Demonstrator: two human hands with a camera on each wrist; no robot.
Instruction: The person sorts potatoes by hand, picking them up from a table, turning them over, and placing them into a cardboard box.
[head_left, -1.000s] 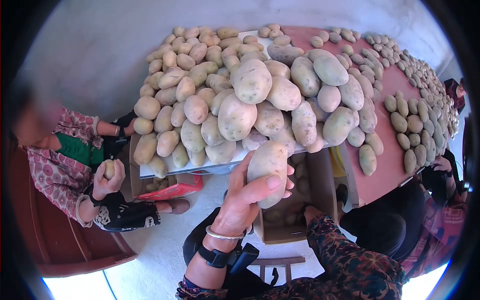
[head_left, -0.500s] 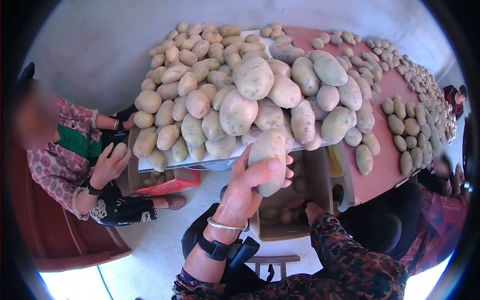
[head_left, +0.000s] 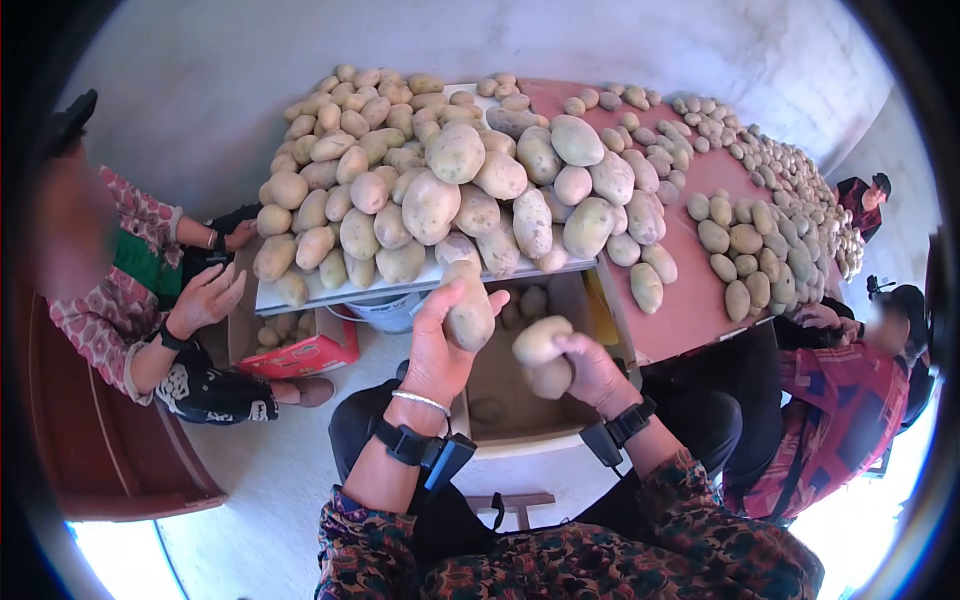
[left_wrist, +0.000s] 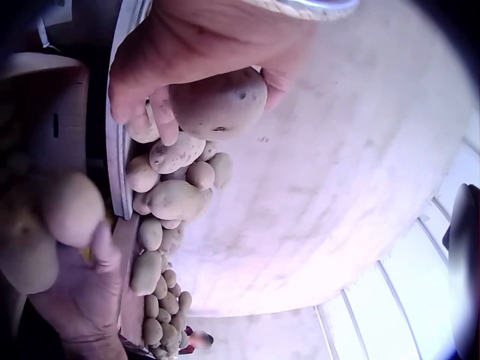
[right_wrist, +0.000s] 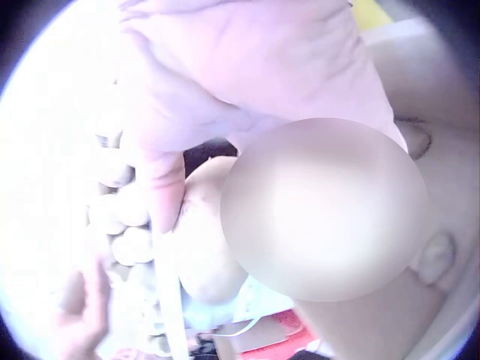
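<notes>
My left hand (head_left: 437, 358) grips a long pale potato (head_left: 470, 318), held upright in front of the white board's edge. In the left wrist view its fingers curl round the same potato (left_wrist: 225, 105). My right hand (head_left: 594, 372), a little lower and to the right, holds two potatoes together: an upper one (head_left: 541, 341) and a lower one (head_left: 549, 379). Both are over a cardboard box (head_left: 525, 434) with a few potatoes inside. A large heap of potatoes (head_left: 360, 190) covers the white board (head_left: 315, 292) just beyond my hands.
A reddish board (head_left: 675, 315) on the right bears more potatoes. Beneath the white board stand a pale bucket (head_left: 388, 313) and a red-sided box (head_left: 310, 352) of potatoes. A person (head_left: 110, 290) sits at left; another (head_left: 835, 400) sits at right, and one stands farther back.
My right hand has come up from the box with two potatoes. The left hand has turned its potato and shifted left in view. The head view has swung right.
</notes>
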